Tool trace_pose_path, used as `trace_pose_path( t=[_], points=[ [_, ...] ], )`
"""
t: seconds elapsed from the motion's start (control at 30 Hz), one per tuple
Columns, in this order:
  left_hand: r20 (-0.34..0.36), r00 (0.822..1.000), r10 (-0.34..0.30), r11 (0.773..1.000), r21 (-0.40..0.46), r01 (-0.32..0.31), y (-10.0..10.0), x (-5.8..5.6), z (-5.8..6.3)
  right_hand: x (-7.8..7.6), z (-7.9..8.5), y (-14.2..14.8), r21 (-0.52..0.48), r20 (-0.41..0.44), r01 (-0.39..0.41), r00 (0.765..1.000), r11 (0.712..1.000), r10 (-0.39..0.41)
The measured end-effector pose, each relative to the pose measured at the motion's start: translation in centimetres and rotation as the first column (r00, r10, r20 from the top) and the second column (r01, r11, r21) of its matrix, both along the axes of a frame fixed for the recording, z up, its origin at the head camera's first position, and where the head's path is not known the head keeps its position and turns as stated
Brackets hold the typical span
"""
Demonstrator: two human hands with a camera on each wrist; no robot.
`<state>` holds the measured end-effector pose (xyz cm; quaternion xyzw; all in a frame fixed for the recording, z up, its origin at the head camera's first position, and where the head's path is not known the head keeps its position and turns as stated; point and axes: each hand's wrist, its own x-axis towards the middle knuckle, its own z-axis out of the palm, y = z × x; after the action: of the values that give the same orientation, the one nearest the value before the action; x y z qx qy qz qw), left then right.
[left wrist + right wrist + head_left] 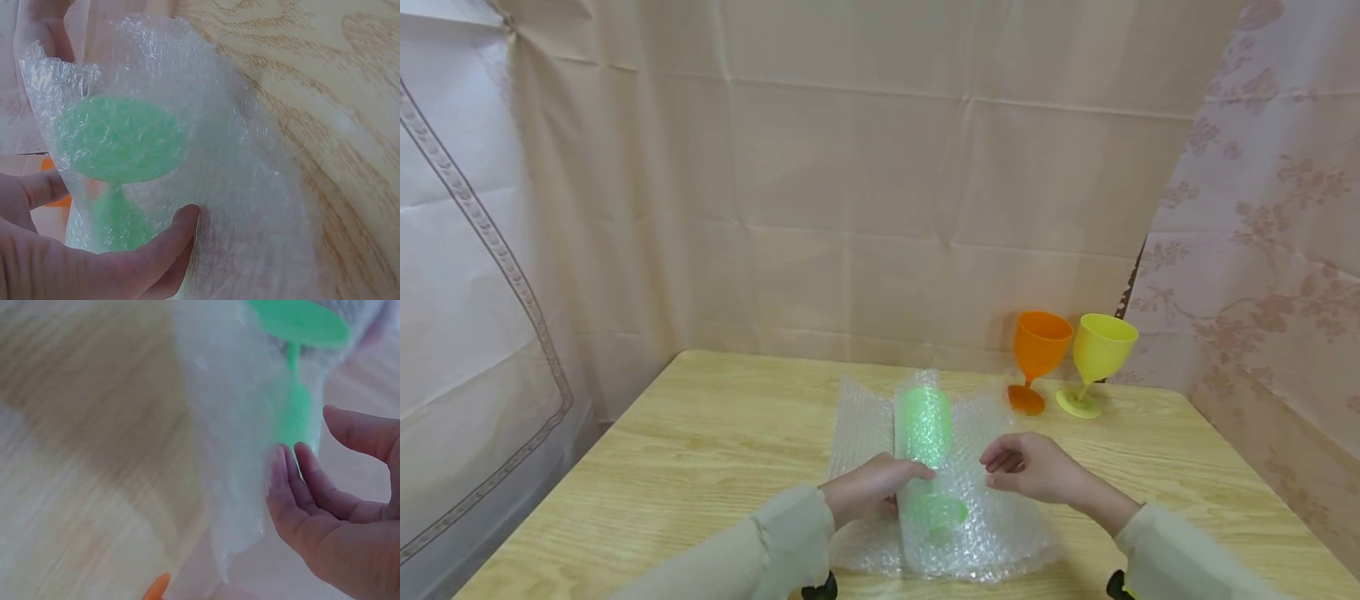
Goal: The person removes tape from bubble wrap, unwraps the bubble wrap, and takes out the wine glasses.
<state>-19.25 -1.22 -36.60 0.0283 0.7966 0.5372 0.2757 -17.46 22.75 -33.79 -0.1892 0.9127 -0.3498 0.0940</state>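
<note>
A green plastic goblet (925, 421) lies on its side on a sheet of bubble wrap (1007, 529), one flap folded over it from the left. Its bowl points away and its round foot is nearest the person. My left hand (871, 486) grips the wrapped goblet around the stem, thumb on top and the other fingers mostly hidden. In the left wrist view the green foot (122, 140) shows through the film. To the right of the goblet, my right hand (1037, 468) hovers over the wrap, fingers loosely bent and thumb apart, holding nothing.
An orange goblet (1042, 343) and a yellow goblet (1103, 348) stand upright at the back right of the wooden table (715, 433). A beige curtain (850, 183) hangs behind the table, and a flowered cloth (1277, 275) hangs on the right.
</note>
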Motion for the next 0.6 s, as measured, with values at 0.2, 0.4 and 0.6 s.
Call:
trace_pose_path(
  t=[0.2,0.4,0.6],
  points=[
    [0.008,1.000,0.002,1.000,0.010,-0.002,0.0,0.0,0.0,1.3,-1.5,0.2,0.053,-0.093,-0.046,0.994,0.998,0.051],
    [0.020,1.000,-0.011,0.999,0.045,0.010,-0.1,0.1,0.1,2.4,-2.7,0.6,0.100,-0.138,-0.029,0.989,0.995,0.043],
    [-0.099,0.994,0.049,0.998,-0.039,-0.053,0.0,0.6,0.3,2.8,-3.4,0.1,0.158,-0.071,0.036,0.997,0.987,-0.025]
  ],
)
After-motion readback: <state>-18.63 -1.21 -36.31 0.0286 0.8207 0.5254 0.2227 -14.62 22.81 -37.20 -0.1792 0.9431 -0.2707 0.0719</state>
